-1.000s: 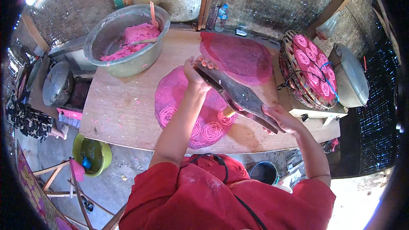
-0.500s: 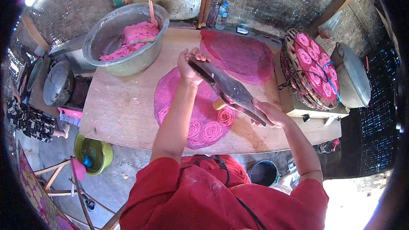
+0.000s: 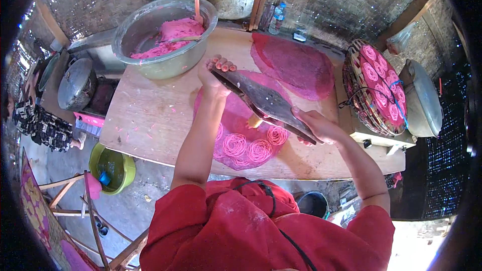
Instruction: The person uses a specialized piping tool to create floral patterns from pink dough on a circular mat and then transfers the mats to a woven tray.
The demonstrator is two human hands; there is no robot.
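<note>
Both my hands hold a dark, two-handled press (image 3: 261, 99), slanted over the table. My left hand (image 3: 216, 75) is closed round its upper left end, and my right hand (image 3: 317, 126) grips the lower right end. A short yellowish cylinder (image 3: 254, 120) sticks out below the middle of the press. Beneath it lies a round pink mesh sheet (image 3: 206, 105) bearing several coiled nests of thin pink strands (image 3: 259, 150) along its near side. The press and my arms hide part of the sheet. Whether strands are coming from the cylinder is unclear.
A large grey basin (image 3: 170, 68) with pink dough (image 3: 178, 32) stands at the back left. More mesh sheets (image 3: 301, 65) lie behind the press. At right, a round woven tray (image 3: 384, 88) of pink coils leans beside a metal lid (image 3: 423, 100). A green tub (image 3: 125, 175) sits on the floor at left.
The press and both hands have shifted left relative to the table and the coils, with the grip unchanged. The whole view has moved slightly, so the table appears farther right.
</note>
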